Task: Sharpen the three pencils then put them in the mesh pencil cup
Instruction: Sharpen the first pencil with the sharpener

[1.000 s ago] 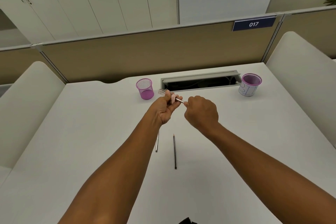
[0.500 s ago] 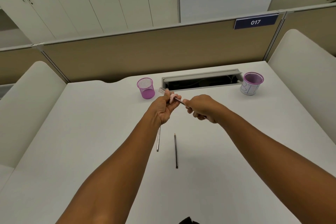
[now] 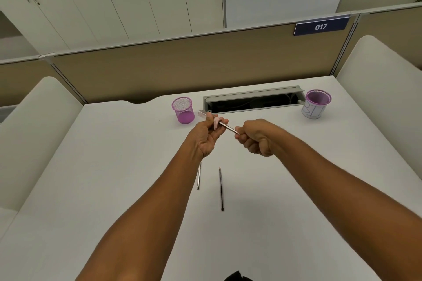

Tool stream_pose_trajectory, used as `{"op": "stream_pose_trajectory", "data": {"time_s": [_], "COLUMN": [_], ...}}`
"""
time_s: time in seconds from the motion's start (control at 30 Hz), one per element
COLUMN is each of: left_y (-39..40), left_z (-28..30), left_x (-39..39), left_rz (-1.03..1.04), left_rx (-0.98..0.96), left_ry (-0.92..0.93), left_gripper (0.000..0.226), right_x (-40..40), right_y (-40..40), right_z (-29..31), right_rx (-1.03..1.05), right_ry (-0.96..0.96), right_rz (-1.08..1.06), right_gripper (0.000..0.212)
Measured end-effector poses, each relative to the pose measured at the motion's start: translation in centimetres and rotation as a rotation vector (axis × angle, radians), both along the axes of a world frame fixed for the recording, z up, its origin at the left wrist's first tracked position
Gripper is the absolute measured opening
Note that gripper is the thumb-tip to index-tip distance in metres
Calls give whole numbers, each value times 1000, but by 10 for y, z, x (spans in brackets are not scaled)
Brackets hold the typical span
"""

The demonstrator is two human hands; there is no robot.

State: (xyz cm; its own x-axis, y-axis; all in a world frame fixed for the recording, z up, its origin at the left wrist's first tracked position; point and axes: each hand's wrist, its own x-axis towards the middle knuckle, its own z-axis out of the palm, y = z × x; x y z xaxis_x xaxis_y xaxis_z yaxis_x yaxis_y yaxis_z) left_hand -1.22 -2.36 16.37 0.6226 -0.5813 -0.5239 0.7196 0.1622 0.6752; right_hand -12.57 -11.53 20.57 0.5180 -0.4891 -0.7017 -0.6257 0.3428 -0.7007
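The left hand (image 3: 206, 137) grips a small clear-and-pink plastic sharpener (image 3: 209, 117); the right hand (image 3: 255, 138) pinches the thin grey pencil (image 3: 228, 127) entering it from four o'clock. Twist steadily, keeping the shaft straight. The purple mesh pencil cup (image 3: 183, 109) stands at ten o'clock.

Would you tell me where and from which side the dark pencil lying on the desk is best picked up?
Pinch the dark pencil near mid-shaft, coming from above: it lies flat on the desk, pointing away, with bare desk on both sides.
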Motion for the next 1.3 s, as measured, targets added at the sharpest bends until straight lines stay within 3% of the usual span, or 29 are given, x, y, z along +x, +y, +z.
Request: {"op": "stream_pose_trajectory", "data": {"time_s": [0.03,0.1,0.3,0.37,0.43,0.53,0.57,0.6,0.7,0.9,1.0,1.1,1.2,1.23,1.3], "left_y": [-1,-3,-4,-5,-5,-3,-2,-1,-2,-3,-4,-4,-4,-4,-3], "left_z": [1,5,11,11,10,6,5,6,5,6,5,4,6,7,8], "left_x": [1,3,5,3,1,0,-2,-2,-2,-2,-4,-6,-4,-3,-1], "left_rz": [1,12,18,13,7,-14,-15,-14,-6,43,50,36,6,-3,-22], "left_rx": [-1,2,15,17,18,27,26,27,31,25,17,4,-5,-7,-7], "left_ry": [-8,-13,-18,-12,-18,-23,-24,-29,-31,-12,-3,24,33,24,-7], "left_gripper": [24,23,21,20,21,24,25,25,24,22,27,29,27,26,25], "right_x": [0,0,-4,-8,-4,3,1,0,-3,-5,-10,-14,-11,-7,1], "right_y": [-2,2,19,21,21,8,3,0,2,17,20,21,25,24,13], "right_z": [1,0,-26,-26,-21,0,6,10,5,-21,-31,-36,-28,-22,-7], "right_rx": [34,-114,-1153,-1354,-1225,-259,-27,75,-81,-1037,-1347,-1519,-1433,-1246,-612], "right_ry": [-11,-4,-57,2,71,8,-1,-12,12,23,68,82,131,148,76], "right_rz": [13,86,291,343,320,77,41,33,114,414,394,354,348,306,154], "right_gripper": [36,34,29,30,31,35,37,38,38,27,28,31,30,30,30]}}
